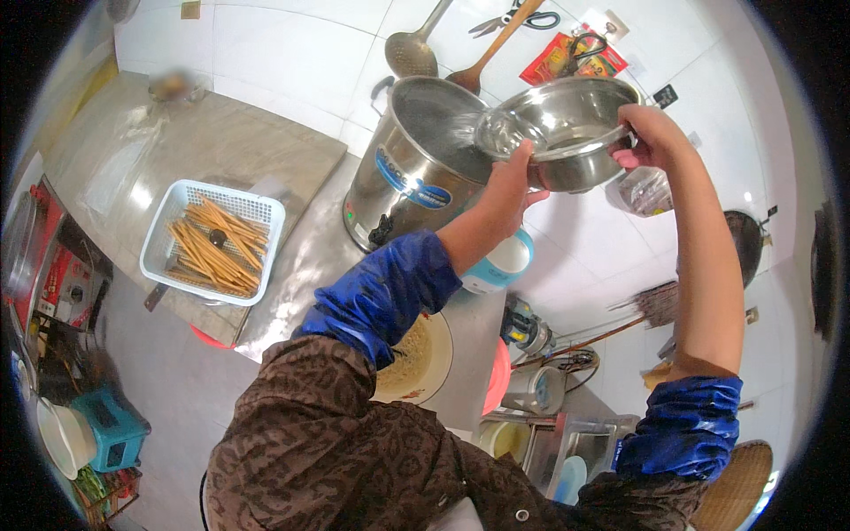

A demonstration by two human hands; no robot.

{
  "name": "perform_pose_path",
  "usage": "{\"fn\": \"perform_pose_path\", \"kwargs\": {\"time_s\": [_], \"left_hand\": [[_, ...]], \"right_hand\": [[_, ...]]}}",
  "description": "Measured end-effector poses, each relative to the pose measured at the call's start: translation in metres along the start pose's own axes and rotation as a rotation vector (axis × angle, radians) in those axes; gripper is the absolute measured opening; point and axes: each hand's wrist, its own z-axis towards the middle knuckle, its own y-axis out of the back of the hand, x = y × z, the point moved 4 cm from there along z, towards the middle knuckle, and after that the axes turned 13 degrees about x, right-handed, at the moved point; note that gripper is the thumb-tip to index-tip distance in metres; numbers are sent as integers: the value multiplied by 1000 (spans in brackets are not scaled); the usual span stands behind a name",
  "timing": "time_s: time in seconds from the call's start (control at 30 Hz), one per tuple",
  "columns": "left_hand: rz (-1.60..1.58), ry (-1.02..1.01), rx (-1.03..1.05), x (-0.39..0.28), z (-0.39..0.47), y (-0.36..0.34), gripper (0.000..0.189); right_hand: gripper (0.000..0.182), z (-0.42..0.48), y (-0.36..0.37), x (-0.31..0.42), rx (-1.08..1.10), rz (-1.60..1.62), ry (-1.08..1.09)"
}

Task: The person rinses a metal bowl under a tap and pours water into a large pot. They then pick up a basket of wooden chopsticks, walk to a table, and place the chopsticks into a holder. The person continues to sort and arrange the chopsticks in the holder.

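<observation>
A round stainless steel basin (578, 166) is tilted toward a tall stainless steel pot (365, 179), and clear water (468, 129) runs over its lip into the pot. My left hand (501, 192) grips the basin's near rim, close to the pouring side. On the opposite side, my right hand (654, 136) holds the rim. The pot bears a blue oval label with writing, and a small green light glows low on its side. Behind my left wrist stands a white and light-blue container (501, 259).
On the left worktop (265, 126) sits a light-blue plastic basket (147, 245) of chopsticks. A bowl of pale food (425, 358) lies under my left sleeve. A skimmer (412, 53), a wooden-handled ladle (468, 78) and scissors (491, 25) hang on the tiled wall. A pink basin (497, 378) is lower right.
</observation>
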Motion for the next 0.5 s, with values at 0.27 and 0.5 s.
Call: {"fn": "perform_pose_path", "kwargs": {"time_s": [0.27,0.5], "left_hand": [[-111,37,-34,4,11,17,47],[-303,261,-7,10,13,7,39]], "right_hand": [[31,-9,-24,26,-96,-114,107],[37,-12,-34,42,-301,-637,271]]}}
